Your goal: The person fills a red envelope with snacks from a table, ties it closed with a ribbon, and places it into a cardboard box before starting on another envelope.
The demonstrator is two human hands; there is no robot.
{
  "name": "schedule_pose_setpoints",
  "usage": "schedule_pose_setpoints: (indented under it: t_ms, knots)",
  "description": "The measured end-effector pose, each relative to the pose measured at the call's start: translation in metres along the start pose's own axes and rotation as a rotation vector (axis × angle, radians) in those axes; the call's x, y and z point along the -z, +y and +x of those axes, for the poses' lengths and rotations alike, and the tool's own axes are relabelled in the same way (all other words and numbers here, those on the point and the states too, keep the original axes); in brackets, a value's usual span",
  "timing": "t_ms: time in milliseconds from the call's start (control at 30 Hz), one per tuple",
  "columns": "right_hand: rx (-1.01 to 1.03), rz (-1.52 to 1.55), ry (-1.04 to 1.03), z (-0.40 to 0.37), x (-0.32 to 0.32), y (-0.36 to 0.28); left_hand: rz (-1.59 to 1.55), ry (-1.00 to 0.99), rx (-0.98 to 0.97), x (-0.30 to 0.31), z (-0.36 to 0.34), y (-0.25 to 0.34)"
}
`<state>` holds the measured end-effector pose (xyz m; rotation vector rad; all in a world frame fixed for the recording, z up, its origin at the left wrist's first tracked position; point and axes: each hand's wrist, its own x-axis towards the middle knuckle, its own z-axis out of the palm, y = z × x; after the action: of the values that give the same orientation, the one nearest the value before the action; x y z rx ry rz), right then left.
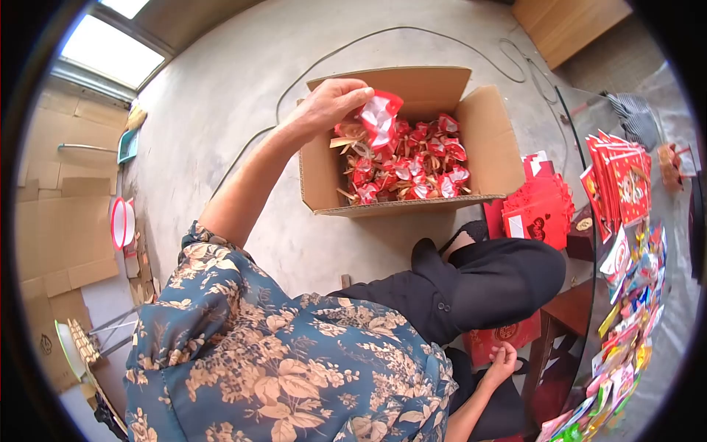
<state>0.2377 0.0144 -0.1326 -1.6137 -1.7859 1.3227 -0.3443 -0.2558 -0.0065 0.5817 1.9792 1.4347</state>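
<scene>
Above the left part of an open cardboard box point(405, 210), my left hand point(329, 108) is closed on a red and white wrapped packet point(381, 121). Many similar red and white packets point(412, 171) with tan ribbon ends fill the box below it. My right hand point(503, 359) is low at the right, near my dark trousers and beside a red bag point(508, 337); its fingers are curled, and whether they hold anything is too small to tell.
Right of the box lie red envelopes point(541, 210). A glass table point(582, 295) bears a stack of red packets point(618, 177) and a long row of colourful sweets point(626, 317). A cable point(412, 28) runs over the floor behind the box.
</scene>
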Motion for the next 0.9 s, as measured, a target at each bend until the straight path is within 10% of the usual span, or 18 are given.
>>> schedule_pose_setpoints:
  t_ms: [333,467,667,900]
  knots:
    - [-0.001,-0.182,-0.097,-0.001,0.008,0.010,0.469,-0.010,0.286,-0.003,-0.031,-0.009]
    - [0.016,-0.206,-0.091,-0.003,0.007,0.009,0.885,-0.138,0.116,-0.023,-0.022,-0.053]
    - [-0.046,-0.190,-0.118,-0.013,0.007,0.006,0.850,-0.337,0.470,-0.030,0.000,-0.073]
    - [-0.019,-0.217,-0.073,-0.013,0.018,0.029,0.986,-0.539,0.338,-0.047,0.014,-0.105]
